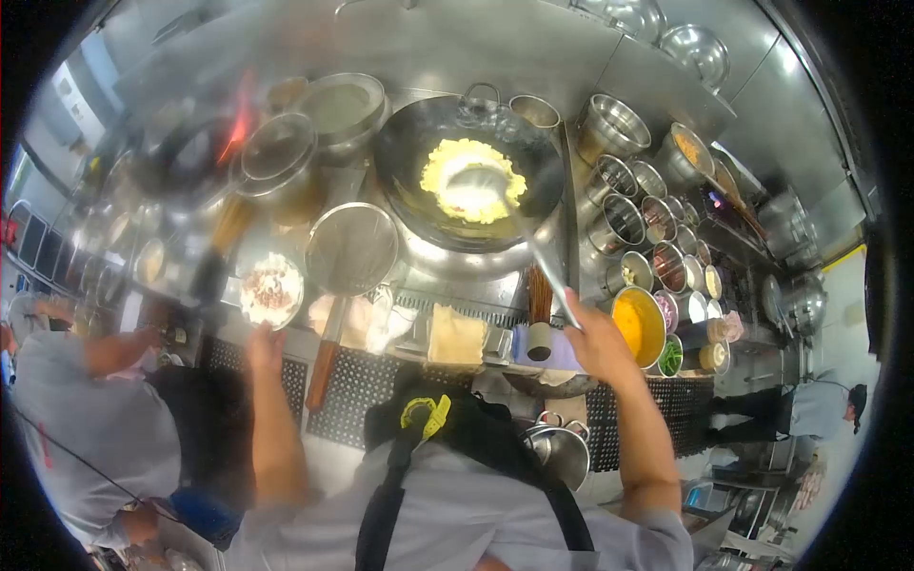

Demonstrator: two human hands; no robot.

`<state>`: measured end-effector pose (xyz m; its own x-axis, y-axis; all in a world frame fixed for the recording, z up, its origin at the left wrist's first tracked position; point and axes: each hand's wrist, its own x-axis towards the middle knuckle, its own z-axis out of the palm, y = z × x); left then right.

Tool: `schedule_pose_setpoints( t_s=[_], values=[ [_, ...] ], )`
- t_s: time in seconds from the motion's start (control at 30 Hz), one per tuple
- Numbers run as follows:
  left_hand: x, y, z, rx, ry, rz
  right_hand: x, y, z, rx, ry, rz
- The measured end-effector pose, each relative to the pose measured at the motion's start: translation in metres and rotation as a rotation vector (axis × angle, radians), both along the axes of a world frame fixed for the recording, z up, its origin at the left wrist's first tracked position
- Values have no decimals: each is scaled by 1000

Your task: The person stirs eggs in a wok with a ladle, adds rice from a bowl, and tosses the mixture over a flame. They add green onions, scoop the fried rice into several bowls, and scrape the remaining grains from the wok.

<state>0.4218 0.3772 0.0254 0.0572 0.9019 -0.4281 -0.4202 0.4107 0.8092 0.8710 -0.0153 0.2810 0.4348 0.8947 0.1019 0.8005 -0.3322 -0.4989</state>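
My right hand [600,341] is closed round the handle of a long metal ladle [547,257]. The ladle's bowl rests in yellow scrambled egg [457,160] inside a large black wok [400,143]. At the left, my left hand [264,344] grips the near edge of a bowl [297,303] filled with white rice and pinkish chopped bits. The bowl is held level, left of a round mesh strainer [352,249] with a wooden handle. My left fingers are partly hidden beneath the bowl.
A lidded pot [278,157] and a wide steel basin [341,103] stand left of the wok. Right are an orange-liquid bowl [636,328], chopped greens [670,356] and several steel containers. Flame [238,124] rises at another wok far left, near a co-worker [90,400]. Another person [809,409] stands right.
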Motion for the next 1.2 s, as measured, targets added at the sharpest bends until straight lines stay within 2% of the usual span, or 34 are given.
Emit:
schedule_pose_setpoints(
  t_s=[0.07, 0.17, 0.2, 0.3, 0.33, 0.4, 0.43, 0.5, 0.53, 0.57, 0.63, 0.7, 0.77, 0.83, 0.9, 0.97, 1.03, 1.1, 1.17, 1.2],
  values=[
    [4, -3, 13, 32, 16, 50, 19, 31, -20, -9, 93, 38],
    [-3, -4, 28, 91, 137, 20, 7, 54, -8, 170, 98, -57],
    [-4, -8, 36, 61, 49, 63, 3, 58, 6, 131, 123, -118],
    [-11, -16, 58, 102, 78, -21, 10, 76, 13, 119, 23, -167],
    [-6, -21, 70, 151, 197, -54, 21, 82, 2, 68, 10, -127],
    [5, -22, 88, 145, 50, -62, 49, 98, -30, -22, -21, -43],
    [9, -20, 93, 143, -23, -66, 43, 96, -20, -22, 19, -73],
    [22, -5, 102, 153, 6, -108, 29, 97, 11, -10, 86, -121],
    [27, 2, 112, 161, 18, -168, 28, 85, 7, 178, -46, -34],
    [32, 8, 124, 165, 33, -228, 19, 73, 16, 143, -64, -57],
    [68, 4, 165, 173, 83, -146, -1, 51, 46, 75, -101, -108],
    [98, 16, 183, 203, 110, -117, 1, 43, 31, 3, -128, -76],
    [127, 59, 169, 203, 26, -246, 5, 36, 12, -50, -110, -63],
    [180, 73, 199, 204, -8, -244, 11, 34, 2, -77, -57, -53],
    [219, 109, 212, 357, -106, -455, -6, 15, 31, -38, 36, -138],
    [265, 125, 243, 620, 59, -519, -30, -10, 69, 19, 147, -270],
    [307, 126, 271, 898, 330, -567, -36, -46, 73, 168, 271, -363],
    [344, 105, 291, 1583, 927, -397, -49, -65, 77, 280, 344, -439],
    [394, 90, 260, 1701, 1098, -486, -63, -71, 80, 344, 363, -491],
    [419, 85, 225, 1704, 1171, -562, -64, -75, 71, 288, 194, -423]
  ],
)
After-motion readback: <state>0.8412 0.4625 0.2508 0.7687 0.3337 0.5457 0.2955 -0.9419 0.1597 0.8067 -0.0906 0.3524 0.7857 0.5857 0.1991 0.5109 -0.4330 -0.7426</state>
